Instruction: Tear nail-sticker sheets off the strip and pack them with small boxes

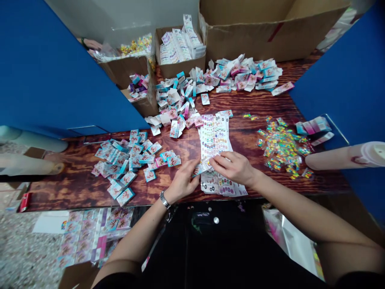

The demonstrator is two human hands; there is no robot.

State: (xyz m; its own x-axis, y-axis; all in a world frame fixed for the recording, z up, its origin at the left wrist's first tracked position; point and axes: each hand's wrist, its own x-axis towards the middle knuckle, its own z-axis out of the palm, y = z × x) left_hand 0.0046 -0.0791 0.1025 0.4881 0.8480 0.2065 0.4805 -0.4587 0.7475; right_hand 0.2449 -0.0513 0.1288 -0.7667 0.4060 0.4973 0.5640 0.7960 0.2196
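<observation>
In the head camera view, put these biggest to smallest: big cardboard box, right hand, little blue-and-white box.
Big cardboard box, right hand, little blue-and-white box. The hand is nearest the camera, so its rank is unsure.

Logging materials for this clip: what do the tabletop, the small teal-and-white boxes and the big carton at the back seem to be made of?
The tabletop looks like varnished wood, or possibly wood-grain laminate: dark reddish swirling grain with a gloss. The small teal-and-white boxes look like thin printed paperboard, with crisp folds and open flaps. The carton looks like unfinished brown cardboard, with plain, matt walls and folded flaps.
</observation>
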